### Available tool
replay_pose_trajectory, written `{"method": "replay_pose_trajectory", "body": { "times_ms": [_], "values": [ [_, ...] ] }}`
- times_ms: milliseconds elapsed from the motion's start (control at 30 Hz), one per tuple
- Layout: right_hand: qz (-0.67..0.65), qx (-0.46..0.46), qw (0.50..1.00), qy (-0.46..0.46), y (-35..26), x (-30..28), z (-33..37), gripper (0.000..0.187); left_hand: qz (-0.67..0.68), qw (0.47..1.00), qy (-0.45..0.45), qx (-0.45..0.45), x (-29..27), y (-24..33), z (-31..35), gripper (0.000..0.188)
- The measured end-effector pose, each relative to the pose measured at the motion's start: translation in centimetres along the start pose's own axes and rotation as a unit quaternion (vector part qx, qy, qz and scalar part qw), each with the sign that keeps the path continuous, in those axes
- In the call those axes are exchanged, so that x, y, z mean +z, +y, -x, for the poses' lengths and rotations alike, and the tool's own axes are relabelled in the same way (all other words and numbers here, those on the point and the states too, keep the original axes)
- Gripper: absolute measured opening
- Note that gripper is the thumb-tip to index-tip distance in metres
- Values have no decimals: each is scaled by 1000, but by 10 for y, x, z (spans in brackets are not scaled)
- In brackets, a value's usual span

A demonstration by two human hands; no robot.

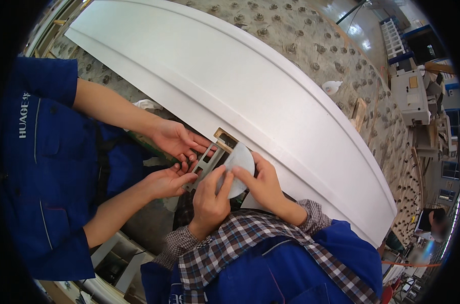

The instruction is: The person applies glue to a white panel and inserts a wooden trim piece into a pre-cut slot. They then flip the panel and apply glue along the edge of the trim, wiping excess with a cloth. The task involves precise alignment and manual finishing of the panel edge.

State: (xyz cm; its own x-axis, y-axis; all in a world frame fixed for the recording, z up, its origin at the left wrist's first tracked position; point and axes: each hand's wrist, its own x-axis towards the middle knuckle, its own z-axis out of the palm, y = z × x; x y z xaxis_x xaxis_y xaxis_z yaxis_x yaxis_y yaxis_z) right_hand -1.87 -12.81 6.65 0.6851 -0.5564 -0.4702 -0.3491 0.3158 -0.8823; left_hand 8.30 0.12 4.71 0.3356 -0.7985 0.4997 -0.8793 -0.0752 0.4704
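A light grey, flat round disc [241,161], like a sanding disc, is between my two hands. My left hand [210,205] is closed with its fingertips on the disc's near side. My right hand [264,183] grips the disc's right side, thumb on its face. Just left of the disc, a co-worker's two hands hold a metal plate with rectangular cut-outs [205,163] at the edge of a white door panel [199,66]. Beside the disc, a rectangular cut-out [226,138] with a bare wood-coloured inside opens in the panel. The disc hides part of the plate.
The co-worker's blue sleeve [47,81] and forearms come in from the left. Under the panel lies a large table [311,55] studded with round fittings. On it are a white bottle-like object [332,87] and a wood block [359,114]. A pale cabinet [410,97] stands far right.
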Motion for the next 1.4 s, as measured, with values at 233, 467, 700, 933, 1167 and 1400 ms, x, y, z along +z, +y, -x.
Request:
{"method": "replay_pose_trajectory", "body": {
  "times_ms": [233, 467, 700, 933, 1167, 1400],
  "values": [
    [196, -202, 949, 140, -10, 20, -39, 53, -104, 994, -30, 3, 12, -24, -18, 30],
    [219, -156, 949, 162, -10, 31, -38, 45, -123, 992, -37, 1, 12, -25, -9, 23],
    [256, -175, 941, 135, -11, 31, -36, 34, -120, 990, -71, 32, -1, -26, -13, 22],
    [237, -188, 941, 150, -6, 37, -38, 30, -124, 990, -62, 36, -6, -28, -12, 25],
    [187, -144, 959, 157, -3, 37, -38, 29, -121, 988, -89, 38, -12, -25, -23, 21],
    [224, -123, 955, 149, -11, 34, -35, 27, -115, 987, -97, 52, -13, -28, -25, 20]
  ]
}}
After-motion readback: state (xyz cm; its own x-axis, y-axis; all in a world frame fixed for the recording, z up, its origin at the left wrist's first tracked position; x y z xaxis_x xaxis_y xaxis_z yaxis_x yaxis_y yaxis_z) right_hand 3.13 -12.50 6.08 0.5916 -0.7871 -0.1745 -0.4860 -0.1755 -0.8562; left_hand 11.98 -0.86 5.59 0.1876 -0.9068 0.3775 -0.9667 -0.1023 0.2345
